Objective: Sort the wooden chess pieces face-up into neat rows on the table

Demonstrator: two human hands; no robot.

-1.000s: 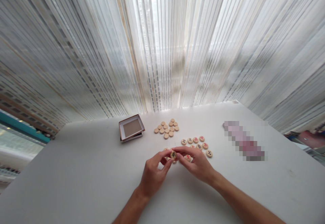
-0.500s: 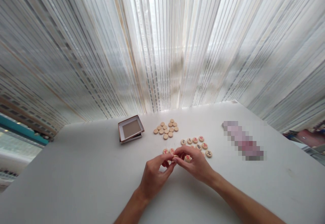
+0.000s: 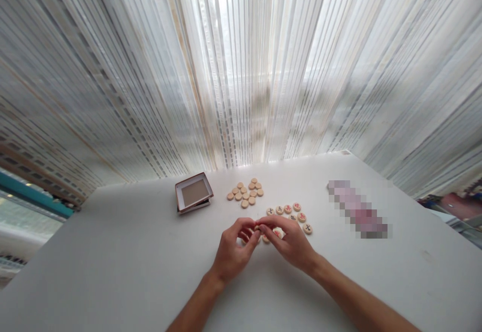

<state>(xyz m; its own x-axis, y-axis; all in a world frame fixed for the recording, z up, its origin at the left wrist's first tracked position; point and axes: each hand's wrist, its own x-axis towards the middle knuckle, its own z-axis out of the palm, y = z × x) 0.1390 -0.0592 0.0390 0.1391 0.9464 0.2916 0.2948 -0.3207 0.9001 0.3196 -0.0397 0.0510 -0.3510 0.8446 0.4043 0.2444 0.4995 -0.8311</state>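
Between the fingertips of my left hand (image 3: 234, 246) and my right hand (image 3: 288, 241) is a small round wooden Chinese chess piece (image 3: 258, 228). Both hands are closed in a pinch on it, just above the white table. Face-up pieces with red or black characters lie around and beyond my right hand, among them a black-marked piece (image 3: 308, 228) and a red-marked piece (image 3: 297, 207). My fingers partly cover several others. Farther back sits a group of blank-side-up pieces (image 3: 244, 204).
An open shallow box (image 3: 195, 192) rests on another box part at the back left of the white table (image 3: 131, 261). A blurred-out pinkish object (image 3: 357, 209) lies to the right. Striped sheer curtains (image 3: 241, 71) hang along the table's far edge.
Both hands have shifted slightly up and away from me, still pinching the piece together. My left fingers now cover red-marked pieces that showed before. The view has moved slightly.
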